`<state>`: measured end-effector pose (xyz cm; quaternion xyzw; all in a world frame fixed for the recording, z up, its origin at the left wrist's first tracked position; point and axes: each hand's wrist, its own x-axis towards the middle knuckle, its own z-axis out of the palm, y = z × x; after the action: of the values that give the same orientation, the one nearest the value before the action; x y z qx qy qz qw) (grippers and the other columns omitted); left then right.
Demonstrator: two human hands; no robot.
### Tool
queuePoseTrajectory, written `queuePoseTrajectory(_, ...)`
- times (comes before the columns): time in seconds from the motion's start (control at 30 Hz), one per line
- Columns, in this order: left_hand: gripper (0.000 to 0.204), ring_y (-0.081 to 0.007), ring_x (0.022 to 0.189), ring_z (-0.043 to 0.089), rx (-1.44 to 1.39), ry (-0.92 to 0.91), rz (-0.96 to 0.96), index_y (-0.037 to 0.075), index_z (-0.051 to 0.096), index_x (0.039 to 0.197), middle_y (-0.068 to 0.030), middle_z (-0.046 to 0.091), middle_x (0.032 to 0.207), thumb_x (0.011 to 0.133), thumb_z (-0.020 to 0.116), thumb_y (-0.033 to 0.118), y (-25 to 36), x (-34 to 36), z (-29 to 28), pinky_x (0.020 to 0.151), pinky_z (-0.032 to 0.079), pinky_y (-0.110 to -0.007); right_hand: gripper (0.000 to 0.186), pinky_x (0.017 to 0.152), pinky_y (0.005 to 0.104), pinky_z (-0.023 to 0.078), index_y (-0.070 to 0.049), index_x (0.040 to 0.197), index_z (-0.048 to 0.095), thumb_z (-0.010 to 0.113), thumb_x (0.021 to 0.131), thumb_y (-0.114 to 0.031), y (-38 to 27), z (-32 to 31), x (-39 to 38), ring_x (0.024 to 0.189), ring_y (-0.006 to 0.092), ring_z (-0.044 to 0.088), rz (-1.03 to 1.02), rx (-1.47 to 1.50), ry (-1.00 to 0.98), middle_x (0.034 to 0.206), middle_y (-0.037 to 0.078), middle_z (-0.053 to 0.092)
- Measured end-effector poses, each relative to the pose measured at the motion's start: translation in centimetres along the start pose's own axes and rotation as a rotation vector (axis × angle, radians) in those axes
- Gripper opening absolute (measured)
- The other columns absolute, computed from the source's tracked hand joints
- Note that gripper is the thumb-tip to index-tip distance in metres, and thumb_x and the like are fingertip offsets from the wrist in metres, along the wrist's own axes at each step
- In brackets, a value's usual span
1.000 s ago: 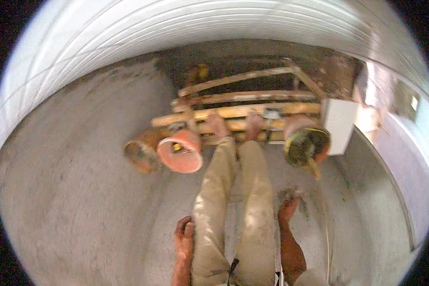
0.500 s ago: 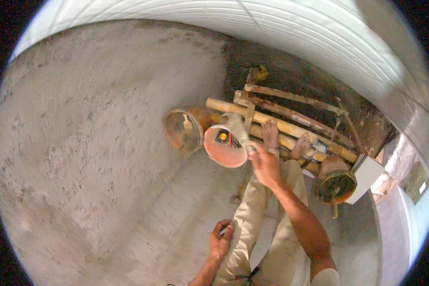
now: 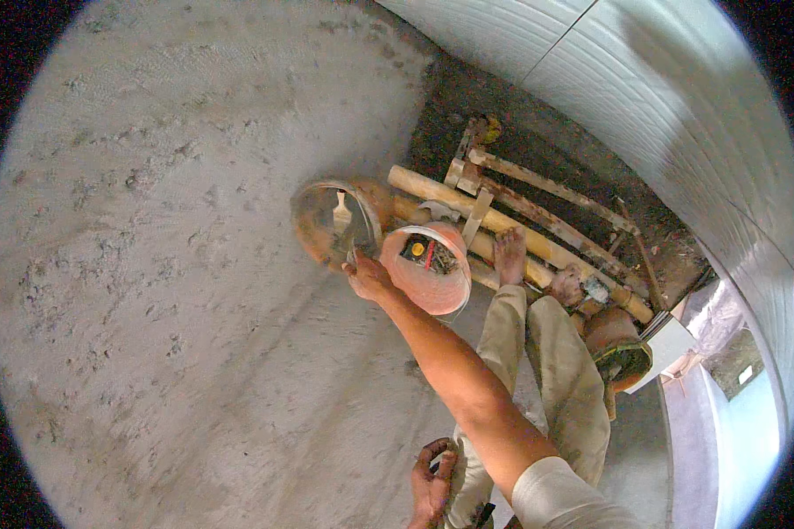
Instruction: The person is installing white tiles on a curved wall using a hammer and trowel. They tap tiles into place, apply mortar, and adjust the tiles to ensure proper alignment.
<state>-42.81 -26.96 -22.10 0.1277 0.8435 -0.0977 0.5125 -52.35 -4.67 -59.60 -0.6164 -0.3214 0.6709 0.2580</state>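
My right hand [image 3: 367, 275] reaches to the near rim of a worn bucket [image 3: 305, 231], its fingers closed at that edge. Inside the bucket stands a flat brush [image 3: 340, 212] with a pale upper end. Just right of that hand, a salmon-orange bucket [image 3: 422, 280] tilts its mouth toward me; a round yellow thing [image 3: 417, 249] and a thin red one [image 3: 430, 256] lie in it among dark items. My left hand [image 3: 432, 480] rests by my left leg, loosely curled and open, with nothing visible in it.
My bare feet [image 3: 510, 257] stand on bamboo poles [image 3: 538, 242] beside a wooden frame [image 3: 556, 181]. Another bucket [image 3: 625, 353] hangs or stands at the right. A rough grey cement surface [image 3: 168, 291] spreads on the left; pale ribbed panels [image 3: 670, 106] run along the upper right.
My right hand has moved left from beside the orange bucket to the rim of the bucket with the brush. My left hand stays low by my leg. The view has turned slightly.
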Motion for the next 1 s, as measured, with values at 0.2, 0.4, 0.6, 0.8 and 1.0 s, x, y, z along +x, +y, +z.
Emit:
queuePoseTrajectory(0.2, 0.040, -0.0222, 0.107, 0.060, 0.011, 0.047, 0.144, 0.000, 0.063, 0.123, -0.0125, 0.066, 0.118, 0.097, 0.065, 0.030, -1.6, 0.3, 0.8, 0.096, 0.048, -0.035, 0.046, 0.083, 0.0552, 0.051, -0.004, 0.131, 0.054, 0.051, 0.100, -0.039, -1.9, -5.2, -4.5, 0.096, 0.0456, 0.067, -0.074, -0.012, -0.156, 0.106, 0.027, 0.069)
queuePoseTrajectory(0.4, 0.042, -0.0241, 0.110, 0.059, 0.179, 0.037, 0.289, -0.001, 0.063, 0.123, -0.0131, 0.065, 0.118, 0.096, 0.065, 0.031, -2.2, 1.1, -0.6, 0.096, 0.047, -0.037, 0.037, 0.085, 0.0495, 0.053, -0.004, 0.120, 0.063, 0.055, 0.098, -0.033, 3.5, -13.8, -11.3, 0.095, 0.0445, 0.068, -0.081, 0.035, 0.049, 0.107, 0.023, 0.070)
queuePoseTrajectory(0.6, 0.044, -0.0245, 0.110, 0.059, 0.303, 0.030, 0.352, -0.001, 0.062, 0.123, -0.0124, 0.065, 0.118, 0.094, 0.067, 0.032, 0.6, 0.1, 0.0, 0.097, 0.047, -0.038, 0.024, 0.072, 0.0306, 0.058, -0.004, 0.118, 0.063, 0.057, 0.095, -0.007, 12.6, -23.2, -18.9, 0.089, 0.0161, 0.071, 0.041, 0.352, 0.366, 0.100, 0.009, 0.071)
queuePoseTrajectory(0.8, 0.049, -0.0242, 0.111, 0.057, 0.444, -0.005, 0.429, -0.002, 0.060, 0.124, -0.0133, 0.064, 0.119, 0.095, 0.065, 0.036, -0.4, 1.6, -1.9, 0.097, 0.047, -0.039, 0.026, 0.071, 0.0319, 0.057, -0.001, 0.120, 0.060, 0.055, 0.103, -0.019, 20.7, -25.5, -26.5, 0.088, 0.0180, 0.071, 0.206, 0.382, 0.605, 0.102, 0.012, 0.070)
queuePoseTrajectory(1.0, 0.047, -0.0270, 0.112, 0.057, 0.658, 0.015, 0.595, -0.003, 0.060, 0.125, -0.0141, 0.063, 0.120, 0.096, 0.062, 0.034, 1.6, 1.2, -1.5, 0.099, 0.046, -0.041, 0.027, 0.079, 0.0444, 0.053, -0.002, 0.115, 0.065, 0.060, 0.099, -0.023, 21.8, -27.0, -37.7, 0.090, 0.0344, 0.068, 0.433, 0.190, 0.726, 0.104, 0.017, 0.069)
